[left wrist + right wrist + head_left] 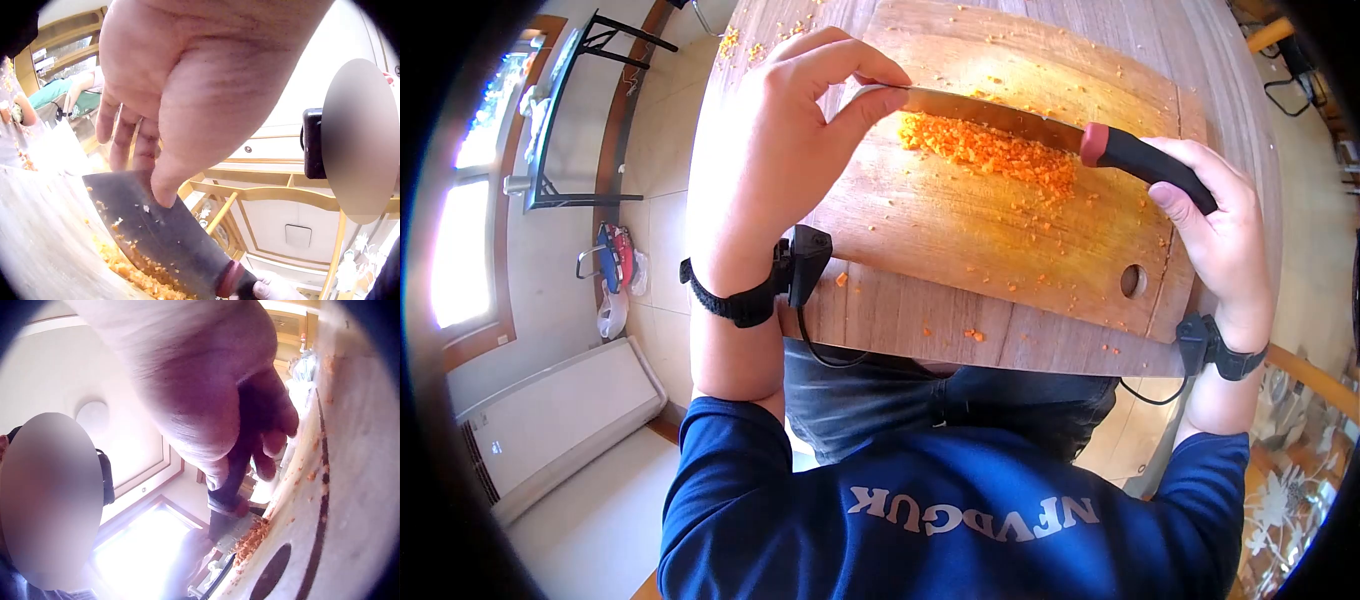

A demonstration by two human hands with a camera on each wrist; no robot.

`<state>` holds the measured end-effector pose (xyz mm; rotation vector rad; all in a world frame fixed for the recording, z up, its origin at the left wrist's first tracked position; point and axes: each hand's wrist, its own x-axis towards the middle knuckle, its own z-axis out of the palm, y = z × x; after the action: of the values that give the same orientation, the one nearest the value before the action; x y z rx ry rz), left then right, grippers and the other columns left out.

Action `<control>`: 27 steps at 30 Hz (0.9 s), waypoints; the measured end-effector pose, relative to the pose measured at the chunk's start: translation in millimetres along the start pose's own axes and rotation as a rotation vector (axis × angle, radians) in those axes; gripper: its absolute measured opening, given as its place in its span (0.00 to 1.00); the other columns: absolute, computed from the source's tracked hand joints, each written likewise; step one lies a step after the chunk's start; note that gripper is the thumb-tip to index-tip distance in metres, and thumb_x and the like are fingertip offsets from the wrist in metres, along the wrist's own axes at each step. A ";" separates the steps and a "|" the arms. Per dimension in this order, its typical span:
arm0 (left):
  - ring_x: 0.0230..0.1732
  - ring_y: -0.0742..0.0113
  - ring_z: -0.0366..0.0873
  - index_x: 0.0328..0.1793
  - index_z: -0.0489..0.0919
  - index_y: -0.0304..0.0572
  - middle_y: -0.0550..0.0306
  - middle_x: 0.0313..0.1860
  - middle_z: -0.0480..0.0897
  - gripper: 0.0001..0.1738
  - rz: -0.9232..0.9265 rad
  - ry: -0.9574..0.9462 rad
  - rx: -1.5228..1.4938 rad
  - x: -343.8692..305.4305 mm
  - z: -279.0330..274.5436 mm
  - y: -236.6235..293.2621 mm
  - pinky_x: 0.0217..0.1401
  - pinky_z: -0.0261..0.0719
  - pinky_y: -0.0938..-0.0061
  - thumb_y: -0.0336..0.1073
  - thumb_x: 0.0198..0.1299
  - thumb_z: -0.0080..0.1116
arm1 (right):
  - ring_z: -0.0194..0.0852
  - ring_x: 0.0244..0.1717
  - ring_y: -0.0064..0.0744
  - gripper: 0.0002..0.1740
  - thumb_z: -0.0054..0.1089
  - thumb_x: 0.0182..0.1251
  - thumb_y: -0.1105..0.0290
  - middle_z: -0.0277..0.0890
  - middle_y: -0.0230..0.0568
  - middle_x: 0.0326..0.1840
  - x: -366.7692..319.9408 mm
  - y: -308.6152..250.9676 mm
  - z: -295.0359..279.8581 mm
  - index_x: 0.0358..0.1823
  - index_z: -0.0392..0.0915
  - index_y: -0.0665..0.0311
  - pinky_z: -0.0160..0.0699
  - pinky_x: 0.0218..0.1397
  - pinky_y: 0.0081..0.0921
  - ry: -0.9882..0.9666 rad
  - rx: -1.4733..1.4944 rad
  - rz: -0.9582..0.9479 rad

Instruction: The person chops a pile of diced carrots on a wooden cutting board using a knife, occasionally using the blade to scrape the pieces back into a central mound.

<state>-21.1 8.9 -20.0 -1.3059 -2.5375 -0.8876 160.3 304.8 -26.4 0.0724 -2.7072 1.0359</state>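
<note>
A wide-bladed kitchen knife spans the far half of a wooden cutting board. My right hand grips its black handle with the red collar. At the other end, my left hand pinches the top corner of the blade between thumb and fingers. In the left wrist view, the thumb lies on the near face of the blade, with orange bits stuck to it. A long heap of finely chopped carrot lies along the near side of the blade, close beneath its edge.
Carrot crumbs are scattered over the board and on the table near its front edge. More bits lie at the table's far left. The left wrist view shows another person's green clothing across the table.
</note>
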 end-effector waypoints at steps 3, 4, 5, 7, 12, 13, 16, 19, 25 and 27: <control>0.39 0.66 0.80 0.40 0.85 0.38 0.58 0.36 0.84 0.05 0.009 0.020 -0.042 -0.3 1.8 1.0 0.45 0.74 0.73 0.29 0.59 0.71 | 0.85 0.44 0.34 0.18 0.71 0.67 0.67 0.86 0.44 0.47 -3.2 2.8 -1.2 0.54 0.83 0.68 0.80 0.51 0.25 -0.026 -0.023 0.017; 0.39 0.66 0.80 0.40 0.85 0.38 0.58 0.36 0.84 0.05 0.010 0.016 -0.044 0.1 1.7 1.7 0.45 0.74 0.73 0.29 0.59 0.71 | 0.85 0.44 0.34 0.18 0.71 0.67 0.67 0.86 0.44 0.47 -2.7 2.3 -2.2 0.54 0.83 0.68 0.80 0.51 0.25 -0.025 -0.022 0.021; 0.39 0.66 0.80 0.40 0.85 0.38 0.58 0.36 0.84 0.05 0.009 0.017 -0.033 0.6 0.7 2.6 0.45 0.75 0.74 0.28 0.59 0.71 | 0.85 0.45 0.34 0.18 0.71 0.67 0.66 0.86 0.44 0.47 -1.0 0.0 -3.4 0.54 0.83 0.68 0.80 0.51 0.24 -0.008 -0.038 -0.025; 0.39 0.67 0.80 0.40 0.86 0.38 0.58 0.36 0.85 0.05 0.012 0.013 -0.022 1.3 -0.5 3.6 0.46 0.75 0.74 0.28 0.59 0.71 | 0.85 0.45 0.33 0.19 0.71 0.67 0.66 0.86 0.43 0.47 -1.9 -0.8 -4.8 0.54 0.83 0.68 0.81 0.52 0.23 0.012 -0.053 -0.067; 0.40 0.69 0.80 0.40 0.86 0.35 0.58 0.37 0.85 0.05 0.044 0.071 -0.080 1.7 -1.9 5.0 0.49 0.76 0.77 0.26 0.58 0.71 | 0.85 0.44 0.31 0.19 0.73 0.65 0.66 0.87 0.41 0.45 -7.7 3.2 -7.6 0.53 0.83 0.67 0.80 0.50 0.20 0.157 -0.040 -0.106; 0.40 0.69 0.80 0.40 0.86 0.35 0.58 0.37 0.85 0.05 0.044 0.069 -0.080 1.6 -1.3 5.0 0.49 0.76 0.77 0.26 0.58 0.71 | 0.85 0.44 0.31 0.19 0.73 0.65 0.66 0.87 0.41 0.45 -7.4 2.9 -8.7 0.53 0.83 0.67 0.80 0.50 0.20 0.156 -0.038 -0.104; 0.40 0.69 0.80 0.40 0.85 0.35 0.58 0.37 0.85 0.05 0.038 0.040 -0.066 -0.1 1.3 5.0 0.48 0.76 0.77 0.26 0.59 0.71 | 0.85 0.42 0.31 0.18 0.73 0.65 0.66 0.86 0.41 0.44 -6.0 2.5 -9.7 0.53 0.83 0.66 0.80 0.48 0.21 0.103 -0.080 -0.119; 0.40 0.68 0.80 0.40 0.85 0.34 0.58 0.36 0.84 0.05 -0.041 -0.087 -0.043 -1.0 3.2 4.5 0.48 0.76 0.76 0.27 0.59 0.71 | 0.85 0.41 0.31 0.18 0.73 0.65 0.65 0.86 0.41 0.42 -4.0 0.7 -6.9 0.53 0.83 0.65 0.81 0.46 0.21 0.036 -0.065 -0.047; 0.40 0.69 0.80 0.39 0.84 0.34 0.58 0.36 0.84 0.05 -0.021 -0.066 -0.051 0.1 4.0 1.0 0.47 0.75 0.77 0.26 0.59 0.71 | 0.85 0.40 0.32 0.17 0.72 0.65 0.66 0.85 0.42 0.42 -4.0 1.7 -8.0 0.53 0.83 0.65 0.81 0.46 0.22 0.043 -0.127 -0.121; 0.41 0.69 0.81 0.39 0.84 0.33 0.58 0.37 0.85 0.05 0.012 0.047 -0.086 1.3 1.0 3.5 0.48 0.76 0.76 0.25 0.59 0.70 | 0.85 0.41 0.32 0.18 0.72 0.66 0.66 0.86 0.42 0.43 -4.5 3.9 -7.7 0.54 0.83 0.64 0.81 0.46 0.22 0.128 -0.089 -0.179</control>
<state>-19.0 11.9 -18.7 -1.3063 -2.4789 -1.0232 165.7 312.6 -24.4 0.2211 -2.5725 0.8390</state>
